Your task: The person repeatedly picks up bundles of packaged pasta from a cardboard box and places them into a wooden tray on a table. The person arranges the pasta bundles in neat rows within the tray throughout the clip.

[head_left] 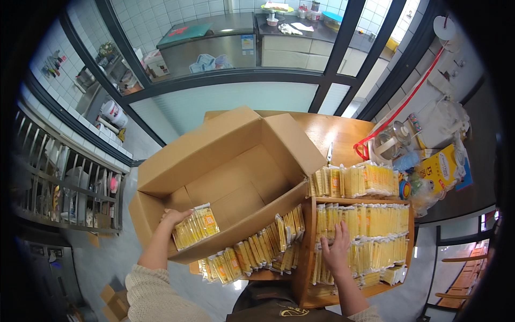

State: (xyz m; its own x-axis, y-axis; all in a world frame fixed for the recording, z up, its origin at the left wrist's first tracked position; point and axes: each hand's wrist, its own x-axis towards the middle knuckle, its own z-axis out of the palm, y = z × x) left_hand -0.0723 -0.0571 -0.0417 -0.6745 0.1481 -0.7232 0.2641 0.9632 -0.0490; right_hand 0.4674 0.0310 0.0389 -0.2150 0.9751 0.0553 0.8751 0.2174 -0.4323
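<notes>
Inside a large open cardboard box (241, 197), a short row of clear-wrapped yellow packets (197, 227) stands in the near left corner. My left hand (176, 217) reaches over the box's side and touches the far edge of that row; its fingertips are partly hidden, so I cannot tell whether it grips them. To the right, my right hand (337, 245) is over a wooden tray (307, 241) filled with rows of similar wrapped packets (374, 221). Its fingers are spread and nothing is visible in it.
More wrapped packets (257, 249) line the table edge before the box, and another row (358, 181) stands behind the tray. Scissors (330, 153) lie on the wooden table (334, 131). A glass jar (396, 137), a red ribbon (418, 88) and a yellow package (440, 169) are at right.
</notes>
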